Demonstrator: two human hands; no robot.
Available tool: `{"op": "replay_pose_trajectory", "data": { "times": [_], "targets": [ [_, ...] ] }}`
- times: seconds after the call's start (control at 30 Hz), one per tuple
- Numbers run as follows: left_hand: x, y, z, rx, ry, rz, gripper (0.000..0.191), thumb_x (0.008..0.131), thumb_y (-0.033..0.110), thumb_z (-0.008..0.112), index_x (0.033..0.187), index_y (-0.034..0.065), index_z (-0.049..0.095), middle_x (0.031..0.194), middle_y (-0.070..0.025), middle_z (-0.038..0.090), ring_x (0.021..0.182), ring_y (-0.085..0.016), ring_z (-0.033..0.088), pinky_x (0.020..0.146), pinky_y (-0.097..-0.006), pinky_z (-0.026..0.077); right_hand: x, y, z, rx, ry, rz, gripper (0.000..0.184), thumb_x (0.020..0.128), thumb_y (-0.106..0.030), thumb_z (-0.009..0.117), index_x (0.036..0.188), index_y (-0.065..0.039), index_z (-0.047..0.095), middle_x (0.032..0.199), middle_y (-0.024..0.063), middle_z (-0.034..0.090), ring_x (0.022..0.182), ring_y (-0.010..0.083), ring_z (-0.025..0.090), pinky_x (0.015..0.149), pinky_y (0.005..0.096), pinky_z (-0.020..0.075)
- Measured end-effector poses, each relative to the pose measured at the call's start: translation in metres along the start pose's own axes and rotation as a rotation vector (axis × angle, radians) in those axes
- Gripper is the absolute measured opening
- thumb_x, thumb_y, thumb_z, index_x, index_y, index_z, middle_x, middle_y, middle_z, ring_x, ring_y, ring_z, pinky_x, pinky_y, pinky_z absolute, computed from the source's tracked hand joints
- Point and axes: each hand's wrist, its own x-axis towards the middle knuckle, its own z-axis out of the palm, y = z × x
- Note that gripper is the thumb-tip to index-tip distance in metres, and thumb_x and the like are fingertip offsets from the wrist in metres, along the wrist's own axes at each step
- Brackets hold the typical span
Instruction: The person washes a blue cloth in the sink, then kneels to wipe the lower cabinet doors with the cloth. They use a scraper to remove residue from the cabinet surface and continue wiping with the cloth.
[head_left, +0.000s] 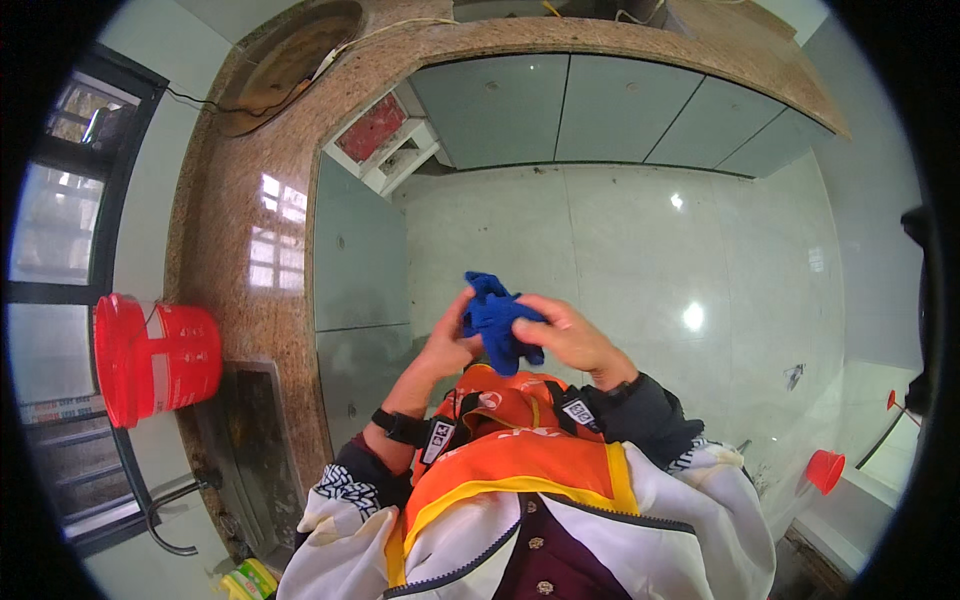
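Observation:
A crumpled blue cloth is held up in front of my orange apron, above the floor. My left hand grips its left side, with the thumb low and the fingers along the edge. On the other side my right hand pinches it between thumb and fingers. The cloth hangs in folds between both hands, and part of each hand's fingertips is hidden by it. Each wrist wears a dark strap with a printed code tag.
A red bucket stands on the granite countertop beside the sink and its curved faucet. Grey-green cabinets line two sides. A yellow-green container is at lower left; a smaller red bucket is at right.

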Motion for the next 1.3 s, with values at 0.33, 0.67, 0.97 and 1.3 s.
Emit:
{"op": "replay_pose_trajectory", "data": {
  "times": [0.33,0.67,0.97,1.3],
  "targets": [
    [0.144,0.042,-0.013,-0.621,-0.406,-0.244,0.046,0.095,0.025,0.051,0.133,0.0015,0.041,0.129,-0.0058,0.051,0.112,-0.016,0.052,0.096,-0.0330,0.043,0.135,0.007,-0.089,0.051,0.527,0.001,0.048,0.093,-0.029,0.055,0.131,-0.003,0.041,0.118,0.0064,0.053,0.101,0.0119,0.051,0.086,0.0282,0.0431],
    [0.267,0.009,-0.046,-0.349,0.104,-0.545,0.055,0.095,0.045,0.045,0.116,-0.0054,0.053,0.104,-0.0081,0.061,0.094,-0.016,0.058,0.085,-0.0308,0.047,0.192,0.068,-0.133,0.747,0.267,0.372,0.070,0.088,-0.022,0.061,0.144,-0.007,0.023,0.133,0.0102,0.046,0.116,0.0201,0.050,0.098,0.0341,0.0415],
    [0.341,-0.151,-0.075,-0.133,0.325,-0.645,0.052,0.093,0.042,0.052,0.118,-0.0023,0.053,0.106,-0.0093,0.062,0.095,-0.018,0.058,0.081,-0.0323,0.047,0.299,0.162,-0.235,0.891,0.147,0.640,0.052,0.091,-0.040,0.051,0.123,0.001,0.049,0.103,0.0155,0.064,0.083,0.0242,0.066,0.070,0.0337,0.0551],
    [0.459,-0.257,-0.094,-0.231,0.605,-0.463,0.077,0.088,0.057,0.049,0.132,-0.0051,0.041,0.131,-0.0186,0.048,0.116,-0.027,0.049,0.099,-0.0352,0.037,0.413,0.292,-0.284,1.008,0.188,0.423,0.068,0.089,-0.059,0.044,0.130,-0.005,0.044,0.111,0.0132,0.060,0.086,0.0245,0.063,0.073,0.0346,0.0531]
  ]
}}
